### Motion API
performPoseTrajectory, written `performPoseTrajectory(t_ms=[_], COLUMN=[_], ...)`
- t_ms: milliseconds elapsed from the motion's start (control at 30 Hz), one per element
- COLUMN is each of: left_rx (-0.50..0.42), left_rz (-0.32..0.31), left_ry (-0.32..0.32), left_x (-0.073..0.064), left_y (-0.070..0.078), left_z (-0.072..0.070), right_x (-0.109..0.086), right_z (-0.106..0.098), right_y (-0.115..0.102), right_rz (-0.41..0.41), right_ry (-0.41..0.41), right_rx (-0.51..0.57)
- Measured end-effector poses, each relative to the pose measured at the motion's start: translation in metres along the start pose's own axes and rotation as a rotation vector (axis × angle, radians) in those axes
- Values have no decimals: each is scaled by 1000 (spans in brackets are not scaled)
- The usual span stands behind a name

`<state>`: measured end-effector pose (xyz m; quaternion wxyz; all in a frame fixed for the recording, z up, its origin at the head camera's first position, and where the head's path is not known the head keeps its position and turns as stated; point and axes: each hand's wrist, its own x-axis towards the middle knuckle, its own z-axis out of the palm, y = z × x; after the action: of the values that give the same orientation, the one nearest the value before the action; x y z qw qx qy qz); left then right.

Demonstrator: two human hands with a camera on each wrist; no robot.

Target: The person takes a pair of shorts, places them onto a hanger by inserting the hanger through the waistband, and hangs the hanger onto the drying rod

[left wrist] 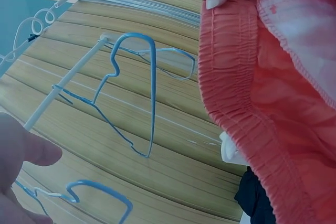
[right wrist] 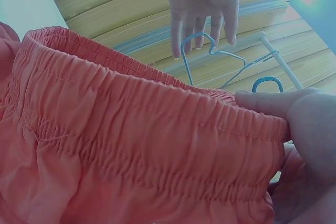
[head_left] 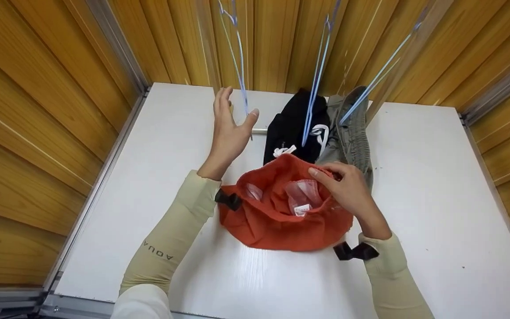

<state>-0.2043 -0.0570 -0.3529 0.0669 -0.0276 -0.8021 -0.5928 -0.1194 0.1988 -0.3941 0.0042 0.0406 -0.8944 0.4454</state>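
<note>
Red-orange shorts with an elastic waistband are held above the white table, the waist opening facing up and a white tag inside. My right hand pinches the waistband at its right side, thumb on top in the right wrist view. My left hand is raised with fingers extended and thumb spread, holding nothing. Close to it hangs the leftmost blue wire hanger; whether they touch I cannot tell. In the right wrist view the left hand appears beyond the waistband, fingers near a blue hanger.
Black clothing with white drawstrings and a grey garment with an elastic waist hang behind the shorts. Two more blue hangers, one in the middle and one at right, hang there. Wood-patterned panels wall the white table.
</note>
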Motion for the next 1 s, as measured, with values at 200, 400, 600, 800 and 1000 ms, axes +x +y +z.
performPoseTrajectory(t_ms=[200,400,600,800,1000], left_rx=[-8,-4,-9,-85,-144], left_rz=[-2,-7,1,12,7], left_ry=[15,17,20,23,27], left_x=[3,4,8,12,13], left_y=[-4,-5,-5,-3,-1], left_z=[2,6,7,6,7], right_x=[0,0,0,0,0], right_z=[1,0,0,-1,0], right_y=[-1,-1,-1,-2,-2], right_rz=[-11,-17,-22,-23,-15], right_ry=[3,4,-3,12,15], right_rx=[4,-1,-8,-11,-15])
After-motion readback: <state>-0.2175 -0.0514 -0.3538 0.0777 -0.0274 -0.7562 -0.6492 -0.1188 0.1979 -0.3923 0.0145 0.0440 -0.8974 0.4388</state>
